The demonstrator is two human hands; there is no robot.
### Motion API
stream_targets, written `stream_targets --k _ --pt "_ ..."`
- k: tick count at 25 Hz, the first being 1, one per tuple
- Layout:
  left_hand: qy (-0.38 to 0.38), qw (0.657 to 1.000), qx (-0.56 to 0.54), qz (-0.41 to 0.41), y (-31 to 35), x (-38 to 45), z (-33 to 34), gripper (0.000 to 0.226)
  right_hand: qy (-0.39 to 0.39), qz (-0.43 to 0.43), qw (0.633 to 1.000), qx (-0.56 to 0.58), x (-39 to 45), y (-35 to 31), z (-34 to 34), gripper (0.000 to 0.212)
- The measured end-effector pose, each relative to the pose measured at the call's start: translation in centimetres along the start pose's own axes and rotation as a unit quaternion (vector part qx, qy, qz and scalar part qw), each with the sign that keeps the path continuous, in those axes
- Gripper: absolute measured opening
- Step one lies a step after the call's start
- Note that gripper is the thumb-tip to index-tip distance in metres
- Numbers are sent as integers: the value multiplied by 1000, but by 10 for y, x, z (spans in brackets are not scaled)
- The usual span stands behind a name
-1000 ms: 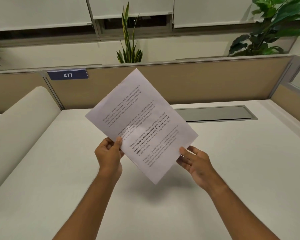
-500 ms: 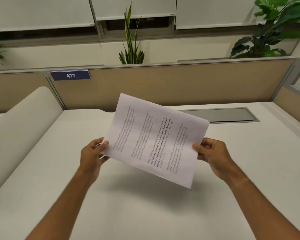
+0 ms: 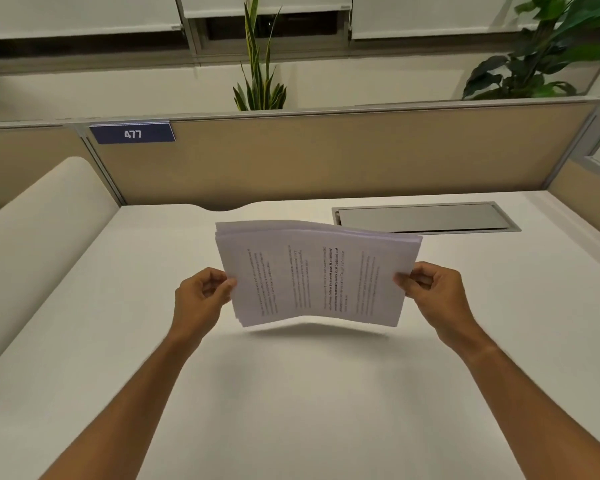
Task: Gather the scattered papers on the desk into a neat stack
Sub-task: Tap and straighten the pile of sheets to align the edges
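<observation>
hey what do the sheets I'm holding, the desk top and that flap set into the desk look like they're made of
Sheets: thin matte white printer paper; they sag between the hands and show printed text.
Desk top: smooth off-white, probably laminate; even colour, no grain.
Flap: grey with a dull sheen and a framed edge, likely brushed metal, possibly plastic.

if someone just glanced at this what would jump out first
The sheaf of printed papers held up over the middle of the white desk, its long edges running side to side and the middle bowed, with the left hand and right hand pinching its two short edges. Next, the blue 477 plate on the tan partition at the upper left, and the grey hatch set into the desk behind the papers.
</observation>
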State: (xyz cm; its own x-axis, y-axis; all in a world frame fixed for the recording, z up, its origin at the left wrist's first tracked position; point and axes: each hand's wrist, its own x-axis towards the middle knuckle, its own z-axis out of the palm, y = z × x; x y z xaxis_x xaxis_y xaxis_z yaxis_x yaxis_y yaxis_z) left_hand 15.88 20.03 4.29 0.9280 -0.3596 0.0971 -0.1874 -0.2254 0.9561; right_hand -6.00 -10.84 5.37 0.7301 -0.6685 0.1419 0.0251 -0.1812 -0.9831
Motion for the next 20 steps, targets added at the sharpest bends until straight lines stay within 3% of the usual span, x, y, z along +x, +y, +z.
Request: stream_targets --k 3,6,12,14,16,18,20 --pt "-13 1000 -5 14 -6 -8 3 10 -4 13 1000 -12 -2 8 -1 12" --pt "-31 999 20 24 -7 -10 10 14 -15 48 998 -24 -9 18 1 28" --pt "-44 999 -8 -2 -3 -5 21 19 -11 57 997 -44 -6 17 8 20" --pt "-16 998 -43 -38 -4 -3 22 15 21 44 998 -31 0 14 8 19" --pt "29 992 -83 -86 -7 0 21 10 106 55 993 -14 8 12 7 23" --pt "68 978 -141 -136 -11 -1 23 9 187 112 976 5 9 14 12 33" --pt "108 959 -191 -178 -13 -9 29 12 183 196 961 61 0 19 30 42"
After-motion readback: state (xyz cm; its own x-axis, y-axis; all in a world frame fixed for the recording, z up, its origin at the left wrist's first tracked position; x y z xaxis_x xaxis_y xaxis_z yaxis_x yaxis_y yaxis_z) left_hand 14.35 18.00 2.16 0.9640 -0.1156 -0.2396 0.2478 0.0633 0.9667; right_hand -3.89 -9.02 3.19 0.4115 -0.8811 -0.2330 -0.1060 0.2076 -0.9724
